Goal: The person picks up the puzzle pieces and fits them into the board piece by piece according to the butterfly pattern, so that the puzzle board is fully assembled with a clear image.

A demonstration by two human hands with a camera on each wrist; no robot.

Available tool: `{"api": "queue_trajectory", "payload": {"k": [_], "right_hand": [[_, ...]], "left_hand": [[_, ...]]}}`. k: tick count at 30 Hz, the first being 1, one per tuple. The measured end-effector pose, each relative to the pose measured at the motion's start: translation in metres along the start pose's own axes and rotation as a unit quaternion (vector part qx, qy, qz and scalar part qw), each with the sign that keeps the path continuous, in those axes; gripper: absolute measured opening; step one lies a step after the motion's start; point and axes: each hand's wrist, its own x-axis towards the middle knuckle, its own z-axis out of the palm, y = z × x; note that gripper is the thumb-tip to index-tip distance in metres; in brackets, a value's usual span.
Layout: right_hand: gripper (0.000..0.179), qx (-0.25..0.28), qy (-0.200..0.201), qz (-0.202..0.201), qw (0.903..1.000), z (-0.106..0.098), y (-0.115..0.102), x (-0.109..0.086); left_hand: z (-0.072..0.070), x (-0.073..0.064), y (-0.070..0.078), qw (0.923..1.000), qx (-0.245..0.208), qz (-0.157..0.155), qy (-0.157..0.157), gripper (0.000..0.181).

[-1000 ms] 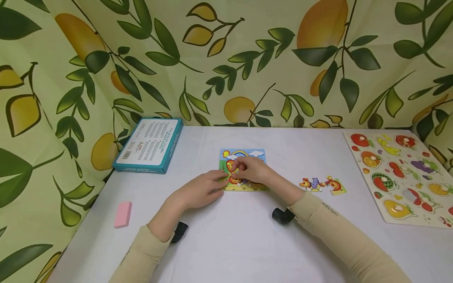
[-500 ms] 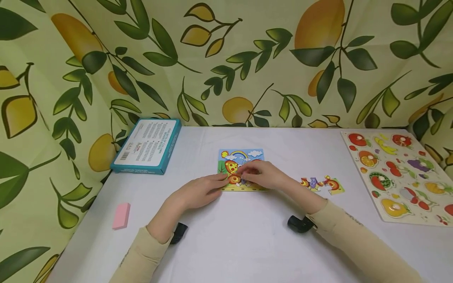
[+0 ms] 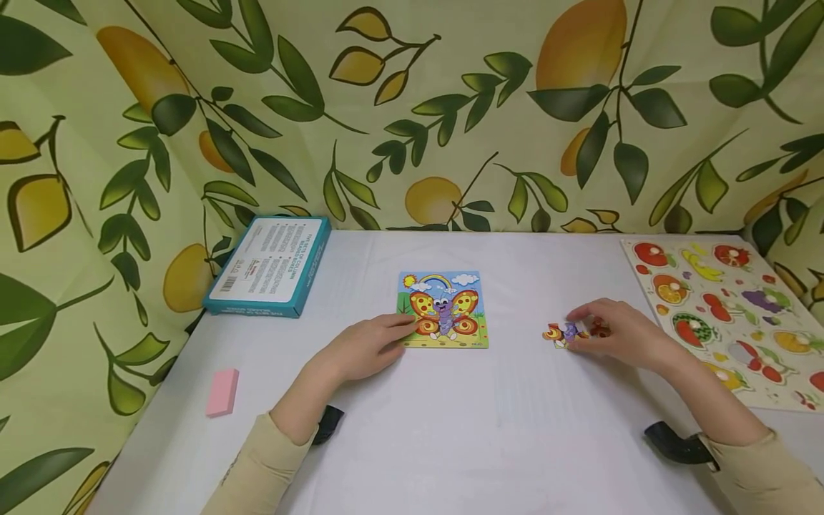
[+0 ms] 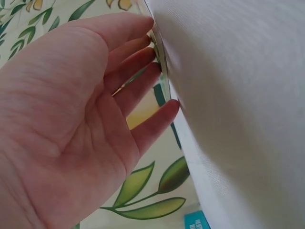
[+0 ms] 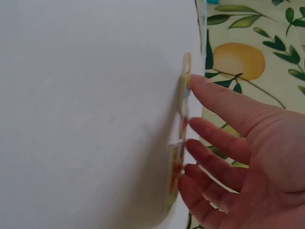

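A square butterfly jigsaw puzzle (image 3: 448, 286) lies flat in the middle of the table in the head view. My left hand (image 3: 368, 347) rests at its left edge, fingertips overlapping the green border and fingers extended. To the right, several loose jigsaw pieces (image 3: 553, 335) lie in a row on the white cloth. Over them is my right hand (image 3: 621, 335), with thumb and fingertips spread across the pieces and covering some. In the right wrist view those fingertips touch the top of the pieces (image 5: 185, 102), not curled round any.
A teal-edged box (image 3: 267, 265) lies at the back left, and a pink block (image 3: 222, 392) nearer the left edge. On the right is a wooden fruit knob board (image 3: 695, 365), partly behind my right forearm. A fruit-and-leaf patterned curtain (image 3: 476, 179) hangs behind the table.
My right hand has left the puzzle and moved right to the loose pieces. The butterfly picture is now uncovered. My left hand has stayed at the puzzle's left edge.
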Motion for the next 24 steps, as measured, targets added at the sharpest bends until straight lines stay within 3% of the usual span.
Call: {"api": "queue_trajectory", "payload": {"k": [6, 12, 17, 24], "right_hand": [[0.038, 0.014, 0.007, -0.015, 0.9998, 0.001, 0.008, -0.001], [0.032, 0.06, 0.031, 0.045, 0.9967, 0.003, -0.005, 0.008], [0.035, 0.173, 0.031, 0.085, 0.9808, 0.018, -0.035, 0.031], [0.027, 0.285, -0.013, 0.058, 0.9566, 0.06, -0.088, 0.071]], "left_hand": [[0.0, -0.001, -0.001, 0.9999, -0.002, 0.01, 0.002, 0.045], [-0.001, 0.001, -0.001, 0.9992, 0.0, 0.039, 0.01, 0.041], [-0.003, 0.001, 0.0, 0.999, 0.002, 0.045, 0.003, 0.041], [-0.003, 0.001, 0.0, 0.9992, -0.009, 0.039, -0.01, 0.042]]}}
